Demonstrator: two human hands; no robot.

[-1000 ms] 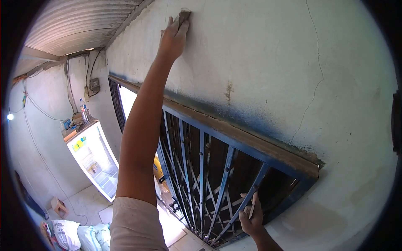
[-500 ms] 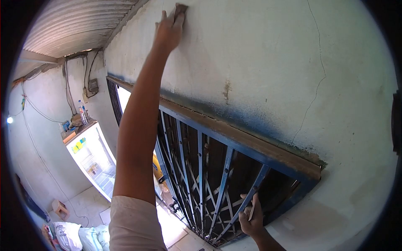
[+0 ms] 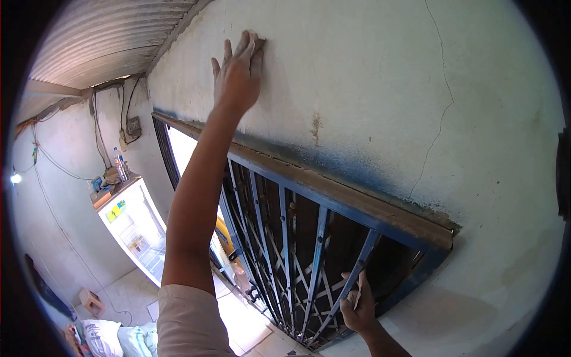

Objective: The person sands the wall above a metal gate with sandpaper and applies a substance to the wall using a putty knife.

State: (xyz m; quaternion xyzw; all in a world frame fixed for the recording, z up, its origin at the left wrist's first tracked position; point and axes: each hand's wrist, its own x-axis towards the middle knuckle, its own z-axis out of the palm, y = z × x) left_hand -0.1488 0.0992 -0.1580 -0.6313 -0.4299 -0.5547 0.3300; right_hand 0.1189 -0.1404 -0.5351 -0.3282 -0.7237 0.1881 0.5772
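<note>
My left hand [image 3: 238, 80] is raised high against the pale plastered wall [image 3: 357, 71], pressing a small folded piece of sandpaper [image 3: 256, 40] to it. The thumb and index finger pinch the piece while the other fingers spread out. Lower right, my right hand [image 3: 360, 306] is closed around a blue bar [image 3: 361, 262] of the folding metal gate [image 3: 285, 232]. A thin pale flat piece [image 3: 357, 299] shows in that hand by the fingers; its kind is unclear.
Above the gate runs a dusty ledge [image 3: 345, 184], with blue paint smudges on the wall over it. A crack [image 3: 441, 119] runs down the wall at right. Left stands a lit glass-fronted cooler [image 3: 134, 229] with bottles on top. White sacks [image 3: 119, 339] lie on the floor.
My left hand has slid down the wall with the sandpaper, and its fingers are more spread. My right hand keeps its hold on the gate bar. The view has shifted slightly.
</note>
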